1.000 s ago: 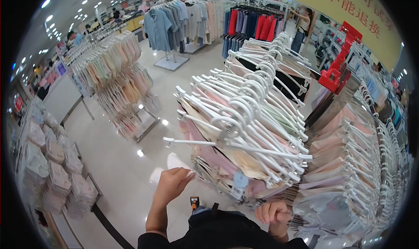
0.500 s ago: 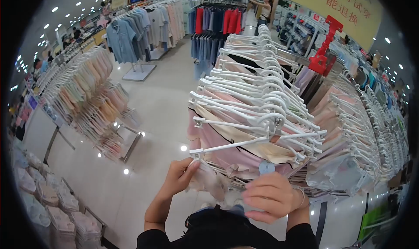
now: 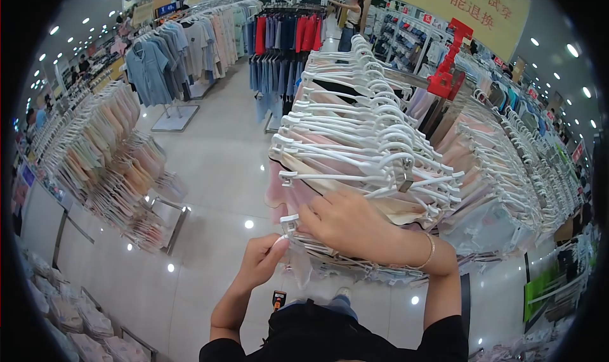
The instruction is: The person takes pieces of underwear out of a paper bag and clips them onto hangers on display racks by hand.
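Nearest me on the rack hangs a white plastic clip hanger (image 3: 290, 223). Below its left clip, my left hand (image 3: 261, 258) pinches the edge of a pale, thin pair of underpants (image 3: 298, 264). My right hand (image 3: 346, 226) reaches across the front of the rack, fingers curled around the hanger's arm just beside that clip; the hand hides most of the arm and the fingertips. Behind them hang several more white hangers (image 3: 342, 148) with pink underpants (image 3: 279, 187) and cream ones with dark trim.
A red sign holder (image 3: 447, 64) with a yellow sign (image 3: 472, 10) rises over the rack. More hangered garments (image 3: 488, 165) crowd the right side. Another rack of pastel underwear (image 3: 108, 153) stands left across the tiled floor (image 3: 216, 172). A person (image 3: 351, 23) stands far back.
My right hand has moved left and up, from below the rack's front to the hanger's left clip. My left hand stays at the underpants' edge. The view has shifted slightly.
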`<state>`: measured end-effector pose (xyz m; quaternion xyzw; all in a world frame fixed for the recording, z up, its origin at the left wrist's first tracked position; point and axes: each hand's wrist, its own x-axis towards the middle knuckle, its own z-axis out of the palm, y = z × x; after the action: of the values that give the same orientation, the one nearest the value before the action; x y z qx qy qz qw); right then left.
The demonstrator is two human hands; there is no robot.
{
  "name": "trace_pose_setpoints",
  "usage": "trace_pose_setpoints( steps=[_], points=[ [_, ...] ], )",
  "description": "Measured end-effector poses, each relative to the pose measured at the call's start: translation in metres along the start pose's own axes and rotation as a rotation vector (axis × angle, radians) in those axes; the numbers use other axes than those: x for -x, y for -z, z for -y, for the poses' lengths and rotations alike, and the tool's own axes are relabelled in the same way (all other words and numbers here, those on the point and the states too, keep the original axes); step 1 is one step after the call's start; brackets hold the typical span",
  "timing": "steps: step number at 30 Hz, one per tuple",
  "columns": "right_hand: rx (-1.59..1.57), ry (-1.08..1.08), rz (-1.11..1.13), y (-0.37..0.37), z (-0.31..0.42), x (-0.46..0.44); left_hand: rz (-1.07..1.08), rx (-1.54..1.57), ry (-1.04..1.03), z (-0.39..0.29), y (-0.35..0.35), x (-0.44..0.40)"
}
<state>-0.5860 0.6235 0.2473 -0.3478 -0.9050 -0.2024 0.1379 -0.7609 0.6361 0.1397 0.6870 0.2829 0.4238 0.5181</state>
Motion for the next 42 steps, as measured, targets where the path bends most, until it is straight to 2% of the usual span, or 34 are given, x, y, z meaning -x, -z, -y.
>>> trace_pose_setpoints(
  steps=[3,6,12,15,18,22,25,28,31,34,38,41,42],
  points=[
    [-0.096,-0.004,-0.126,0.006,0.000,-0.009,0.061,0.015,-0.033,-0.003,-0.003,-0.002],
    [-0.079,-0.038,-0.129,0.008,0.004,-0.017,0.125,-0.030,-0.026,0.003,-0.005,-0.004],
    [0.090,-0.146,-0.165,-0.001,-0.002,-0.023,0.239,-0.020,-0.031,0.004,-0.009,-0.006],
    [0.132,-0.163,-0.079,0.002,-0.008,-0.018,0.266,-0.035,-0.020,0.003,-0.011,-0.006],
    [0.265,-0.174,-0.137,0.004,-0.003,-0.008,0.294,-0.079,-0.027,0.008,-0.009,-0.006],
    [0.266,-0.045,-0.151,0.015,0.016,0.025,0.232,-0.102,-0.059,0.014,-0.010,-0.004],
    [0.111,-0.030,-0.247,0.038,0.035,0.047,0.188,-0.117,-0.084,0.005,-0.014,-0.003],
    [0.155,0.094,-0.362,0.050,0.039,0.079,0.176,-0.181,-0.163,-0.008,-0.016,-0.006],
    [0.144,0.012,-0.596,0.057,0.044,0.096,0.169,-0.205,-0.224,-0.020,-0.019,-0.009],
    [0.137,0.189,-0.728,0.053,0.047,0.115,0.195,-0.242,-0.326,-0.024,-0.023,-0.014],
    [-0.096,0.344,-0.700,0.046,0.047,0.129,0.287,-0.253,-0.446,-0.033,-0.030,-0.026],
    [-0.198,0.325,-0.813,0.040,0.049,0.133,0.331,-0.266,-0.539,-0.042,-0.037,-0.036],
    [-0.251,0.303,-0.745,0.042,0.050,0.137,0.344,-0.269,-0.552,-0.045,-0.038,-0.039]
  ],
)
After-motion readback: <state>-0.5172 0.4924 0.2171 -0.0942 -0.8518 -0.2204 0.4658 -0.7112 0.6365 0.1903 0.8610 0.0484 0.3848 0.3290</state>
